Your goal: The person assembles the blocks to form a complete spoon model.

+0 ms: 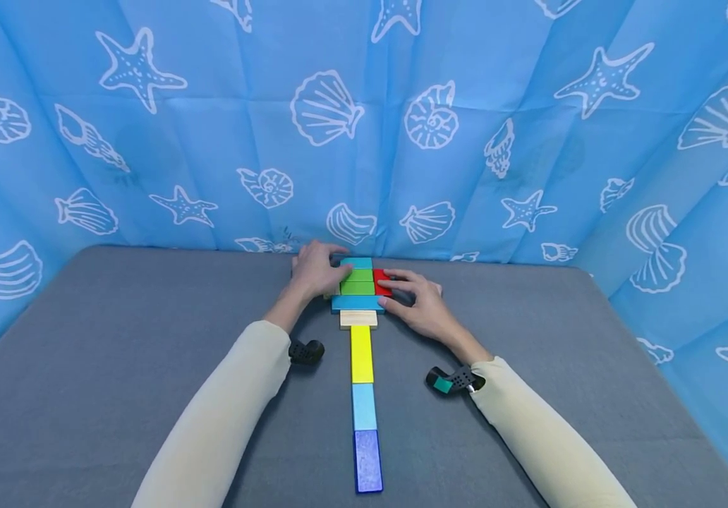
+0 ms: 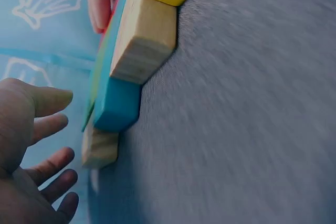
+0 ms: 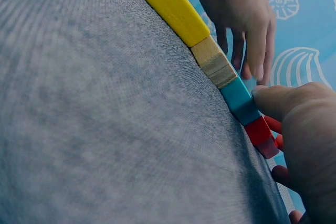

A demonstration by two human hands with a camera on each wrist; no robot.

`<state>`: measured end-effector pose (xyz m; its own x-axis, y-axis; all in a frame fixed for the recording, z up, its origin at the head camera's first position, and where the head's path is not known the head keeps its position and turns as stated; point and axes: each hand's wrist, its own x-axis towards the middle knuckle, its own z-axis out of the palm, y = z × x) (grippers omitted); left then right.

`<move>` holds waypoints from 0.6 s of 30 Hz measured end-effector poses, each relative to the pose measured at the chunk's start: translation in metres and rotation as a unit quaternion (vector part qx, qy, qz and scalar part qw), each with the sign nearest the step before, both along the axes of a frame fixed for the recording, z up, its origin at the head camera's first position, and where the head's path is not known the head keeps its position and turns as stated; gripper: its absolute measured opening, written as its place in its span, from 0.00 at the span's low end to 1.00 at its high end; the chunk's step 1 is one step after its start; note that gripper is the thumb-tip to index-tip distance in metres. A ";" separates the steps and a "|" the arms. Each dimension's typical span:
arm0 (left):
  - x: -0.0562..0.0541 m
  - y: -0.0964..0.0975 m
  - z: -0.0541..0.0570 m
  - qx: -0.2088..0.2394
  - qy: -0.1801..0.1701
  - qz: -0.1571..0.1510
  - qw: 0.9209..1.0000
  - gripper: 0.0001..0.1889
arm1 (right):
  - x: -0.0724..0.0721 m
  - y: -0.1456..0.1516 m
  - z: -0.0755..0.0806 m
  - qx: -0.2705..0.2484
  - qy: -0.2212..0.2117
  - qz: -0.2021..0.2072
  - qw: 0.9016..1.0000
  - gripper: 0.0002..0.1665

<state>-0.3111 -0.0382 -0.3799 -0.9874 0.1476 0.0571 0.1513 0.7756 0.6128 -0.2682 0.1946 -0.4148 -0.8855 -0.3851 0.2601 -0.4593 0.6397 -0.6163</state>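
A flat figure of wooden blocks lies on the table. At its far end my left hand (image 1: pixel 316 271) reaches over the left side, fingers spread, near a plain wood block (image 2: pixel 100 148) and two green blocks (image 1: pixel 358 288). On the other side, my right hand (image 1: pixel 424 303) rests its fingertips at the red block (image 3: pixel 257 130) and its thumb at the end of the long teal block (image 1: pixel 354 303). Another teal block (image 1: pixel 358 263) tops the greens. Below the long teal one sits a pale wood block (image 1: pixel 358 319).
A straight line of yellow (image 1: pixel 361 353), light blue (image 1: pixel 364 406) and dark blue (image 1: pixel 367 462) blocks runs toward me between my forearms. Grey cloth covers the table (image 1: pixel 116 395). Just behind its far edge hangs a blue curtain (image 1: pixel 211 141) with shell prints.
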 end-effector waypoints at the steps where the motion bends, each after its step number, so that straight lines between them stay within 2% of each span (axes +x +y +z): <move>1: 0.002 -0.003 0.000 0.007 0.011 -0.002 1.000 0.22 | 0.000 0.000 0.000 -0.001 0.001 0.000 1.000 0.26; 9: 0.031 -0.039 0.010 0.052 0.078 -0.001 0.996 0.21 | 0.002 0.000 0.000 -0.003 -0.005 -0.005 1.000 0.27; 14: 0.043 -0.069 0.015 0.046 0.116 0.010 0.992 0.21 | 0.003 0.000 0.001 -0.017 -0.002 -0.002 1.000 0.28; 18: 0.050 -0.094 0.014 0.027 0.130 0.028 0.991 0.22 | 0.003 0.000 0.002 -0.025 0.000 -0.001 1.000 0.28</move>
